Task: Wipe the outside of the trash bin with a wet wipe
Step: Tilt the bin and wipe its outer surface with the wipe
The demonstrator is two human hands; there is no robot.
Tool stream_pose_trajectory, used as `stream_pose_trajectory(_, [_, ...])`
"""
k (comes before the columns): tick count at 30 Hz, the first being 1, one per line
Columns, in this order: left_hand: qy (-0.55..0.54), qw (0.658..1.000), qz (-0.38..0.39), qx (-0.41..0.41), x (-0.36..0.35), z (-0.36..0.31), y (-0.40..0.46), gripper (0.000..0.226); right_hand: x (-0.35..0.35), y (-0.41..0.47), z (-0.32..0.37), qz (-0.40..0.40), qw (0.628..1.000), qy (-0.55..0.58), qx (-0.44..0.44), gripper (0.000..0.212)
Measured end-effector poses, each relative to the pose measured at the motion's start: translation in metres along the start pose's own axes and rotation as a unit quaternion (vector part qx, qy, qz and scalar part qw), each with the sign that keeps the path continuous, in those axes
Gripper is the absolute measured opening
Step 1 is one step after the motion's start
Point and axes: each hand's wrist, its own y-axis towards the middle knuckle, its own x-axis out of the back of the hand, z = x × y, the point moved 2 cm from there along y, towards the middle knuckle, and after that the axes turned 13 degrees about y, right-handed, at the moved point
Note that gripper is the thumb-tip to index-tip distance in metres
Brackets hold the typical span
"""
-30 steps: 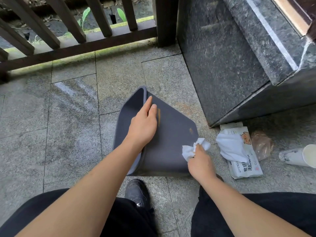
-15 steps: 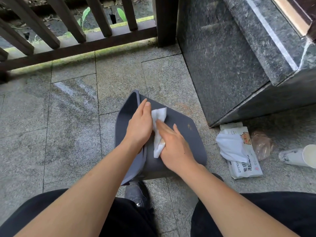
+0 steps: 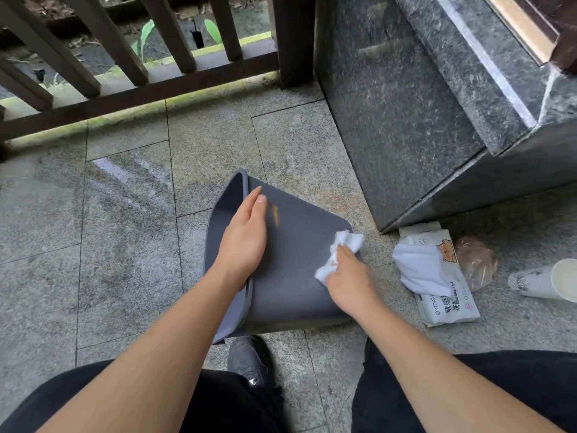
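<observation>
A dark grey trash bin [image 3: 290,276] lies tipped on its side on the stone floor, its open rim turned left. My left hand [image 3: 245,242] grips the rim at the top, fingers flat on the outer wall beside an orange streak [image 3: 275,215]. My right hand [image 3: 346,276] presses a crumpled white wet wipe [image 3: 342,248] against the bin's outer wall near its right edge.
A pack of wet wipes [image 3: 443,295] with one sheet pulled out lies on the floor at the right, next to a brown plastic bag [image 3: 476,260] and a tipped paper cup [image 3: 549,279]. A dark stone block [image 3: 406,120] stands behind; a wooden railing [image 3: 140,89] runs along the back. My shoe [image 3: 249,357] is below the bin.
My right hand has swept the wipe from beside my left hand to the bin's right edge, uncovering the orange streak. The bin has tilted slightly.
</observation>
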Motion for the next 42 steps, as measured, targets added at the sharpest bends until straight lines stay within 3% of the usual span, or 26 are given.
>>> stream_pose_trajectory(5, [-0.045,0.999,0.025,-0.006,-0.007,-0.004,-0.002,0.055,-0.018,-0.035,0.091,0.079,0.955,0.109,0.264,0.057])
stream_pose_trajectory(9, [-0.042,0.999,0.014,-0.001,-0.008,-0.003,-0.004,0.056,-0.020,-0.030,0.088,0.098,0.946,0.081,0.298,0.064])
stream_pose_trajectory(11, [-0.020,1.000,0.001,-0.006,-0.006,-0.003,-0.003,0.056,-0.013,-0.016,0.061,0.074,0.965,0.062,0.246,0.066])
stream_pose_trajectory(14, [-0.001,1.000,0.006,-0.002,-0.007,-0.002,-0.005,0.052,0.000,0.004,0.003,0.012,0.997,0.023,0.075,0.049])
stream_pose_trajectory(16, [0.010,1.000,0.016,-0.009,-0.009,-0.004,-0.009,0.048,0.006,0.007,-0.028,0.016,0.999,0.016,-0.028,0.048])
stream_pose_trajectory(20, [0.020,0.999,0.025,-0.022,-0.012,-0.012,-0.009,0.045,0.003,0.007,-0.031,0.007,0.997,0.036,-0.068,0.051])
stream_pose_trajectory(24, [-0.008,1.000,0.011,-0.013,-0.010,-0.007,-0.003,0.050,-0.001,-0.012,0.023,0.012,0.997,0.047,0.057,0.060])
stream_pose_trajectory(28, [-0.052,0.999,0.017,-0.004,-0.013,-0.008,-0.001,0.051,-0.010,-0.040,0.091,0.063,0.960,0.114,0.247,0.058])
stream_pose_trajectory(32, [-0.042,0.999,0.011,0.002,-0.013,-0.008,-0.003,0.047,-0.019,-0.033,0.085,0.084,0.951,0.119,0.275,0.060])
stream_pose_trajectory(34, [-0.018,1.000,-0.009,-0.001,-0.010,-0.007,-0.003,0.045,-0.016,-0.015,0.052,0.056,0.968,0.095,0.225,0.063])
stream_pose_trajectory(37, [0.001,1.000,-0.013,0.007,-0.009,-0.005,-0.005,0.045,-0.001,0.012,-0.005,-0.013,0.996,0.083,0.029,0.050])
stream_pose_trajectory(42, [0.018,1.000,-0.004,-0.003,-0.014,-0.008,-0.013,0.042,0.013,0.034,-0.034,-0.016,0.983,0.148,-0.103,0.021])
